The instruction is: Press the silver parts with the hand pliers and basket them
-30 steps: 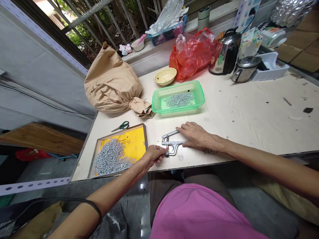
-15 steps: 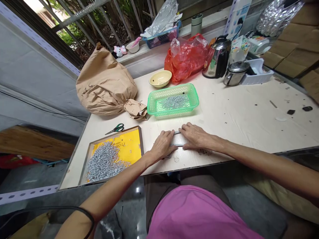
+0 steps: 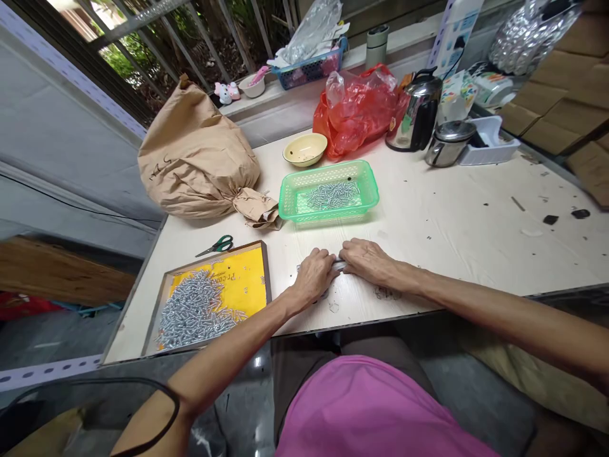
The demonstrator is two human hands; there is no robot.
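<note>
My left hand and my right hand are close together over the near part of the table. Between them they grip the two ends of a grey flat bar-like piece, seen nearly edge-on, its ends hidden by my fingers. Left of my left hand lies a shallow tray with a yellow lining, holding a heap of small silvery screw-like pieces. Beyond my hands stands a green plastic basket with more small silvery pieces in it.
Green-handled scissors lie behind the tray. A tied brown paper sack fills the back left. Along the back are a yellow bowl, a red plastic bag, a kettle and a lidded metal pot.
The grey piece has turned from showing its broad face to nearly edge-on, and my hands have come slightly closer together. The view has shifted a little.
</note>
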